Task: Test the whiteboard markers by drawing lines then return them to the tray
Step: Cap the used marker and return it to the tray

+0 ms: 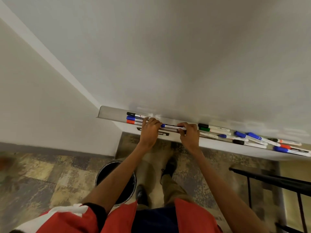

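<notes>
Left hand (150, 127) curls round blue cap end of marker (172, 126). Right hand (188, 132) pinches other end. Marker lies level, just above tray (109, 113). Cap mostly hidden under fingers, so cannot tell if seated.

The scene is lit by soft, diffuse light, and shadows are kept faint and soft-edged. The whiteboard (168, 56) is rendered pale grey, shading darker toward the upper right. Faint smeared reflections are seen along its lower edge, just above the tray (111, 113). A dim band of shade is seen under the tray. Straight edges are bent and slanted by the wide lens — most strongly near the borders. The blue-capped marker (173, 126), the left hand (149, 132) and the right hand (189, 135) are rendered fairly sharp — the red shirt (67, 221) and the left margin of the floor (42, 174) are smeared and soft.
</notes>
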`<action>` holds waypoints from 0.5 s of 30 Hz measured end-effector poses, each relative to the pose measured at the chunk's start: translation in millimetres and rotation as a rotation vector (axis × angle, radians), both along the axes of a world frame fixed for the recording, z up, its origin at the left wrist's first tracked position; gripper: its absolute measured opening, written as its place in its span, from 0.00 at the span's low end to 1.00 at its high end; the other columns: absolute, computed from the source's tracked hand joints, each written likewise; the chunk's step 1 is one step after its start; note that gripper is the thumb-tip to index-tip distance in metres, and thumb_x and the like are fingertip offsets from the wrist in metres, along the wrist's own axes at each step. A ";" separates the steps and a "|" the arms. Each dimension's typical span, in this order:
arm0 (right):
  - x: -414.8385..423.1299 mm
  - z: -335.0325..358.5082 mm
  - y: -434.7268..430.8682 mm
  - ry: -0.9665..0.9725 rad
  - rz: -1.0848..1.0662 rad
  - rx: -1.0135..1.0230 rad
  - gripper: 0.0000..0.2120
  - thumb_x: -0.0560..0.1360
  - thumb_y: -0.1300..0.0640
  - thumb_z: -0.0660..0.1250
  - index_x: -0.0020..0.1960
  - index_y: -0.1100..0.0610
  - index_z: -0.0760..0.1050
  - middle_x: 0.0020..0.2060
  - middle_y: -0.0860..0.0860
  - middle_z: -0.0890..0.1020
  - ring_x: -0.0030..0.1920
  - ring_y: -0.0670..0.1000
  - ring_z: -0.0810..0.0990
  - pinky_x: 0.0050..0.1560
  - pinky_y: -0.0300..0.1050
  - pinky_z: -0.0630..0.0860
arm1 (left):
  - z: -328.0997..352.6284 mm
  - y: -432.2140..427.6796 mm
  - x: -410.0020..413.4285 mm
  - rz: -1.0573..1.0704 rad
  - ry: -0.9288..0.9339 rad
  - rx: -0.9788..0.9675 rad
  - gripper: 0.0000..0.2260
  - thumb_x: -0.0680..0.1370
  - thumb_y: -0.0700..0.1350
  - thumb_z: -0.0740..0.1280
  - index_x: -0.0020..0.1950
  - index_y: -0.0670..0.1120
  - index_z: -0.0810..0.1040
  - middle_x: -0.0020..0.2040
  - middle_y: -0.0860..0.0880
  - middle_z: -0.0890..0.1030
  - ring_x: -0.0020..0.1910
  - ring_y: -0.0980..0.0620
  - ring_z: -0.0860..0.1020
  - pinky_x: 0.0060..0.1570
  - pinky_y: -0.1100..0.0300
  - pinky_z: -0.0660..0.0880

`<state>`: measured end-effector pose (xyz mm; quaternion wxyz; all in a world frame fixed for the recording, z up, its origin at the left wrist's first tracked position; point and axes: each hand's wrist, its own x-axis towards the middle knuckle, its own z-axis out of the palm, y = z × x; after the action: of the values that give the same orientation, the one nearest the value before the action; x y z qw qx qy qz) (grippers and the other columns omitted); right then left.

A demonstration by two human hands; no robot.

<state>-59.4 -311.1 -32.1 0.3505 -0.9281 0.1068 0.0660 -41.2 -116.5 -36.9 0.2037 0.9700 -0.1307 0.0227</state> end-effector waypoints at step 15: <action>-4.7 0.6 -13.0 -0.175 0.005 -0.041 0.09 0.76 0.63 0.68 0.53 0.53 0.82 0.48 0.49 0.83 0.56 0.55 0.75 0.52 0.47 0.63 | -11.1 -21.9 -6.5 0.095 -0.050 -0.049 0.12 0.77 0.48 0.61 0.51 0.46 0.83 0.51 0.48 0.84 0.59 0.46 0.77 0.63 0.44 0.65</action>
<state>-64.0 -324.1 -31.4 0.3393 -0.9375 0.0749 -0.0166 -47.7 -138.5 -47.9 0.2225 0.9690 -0.0889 0.0600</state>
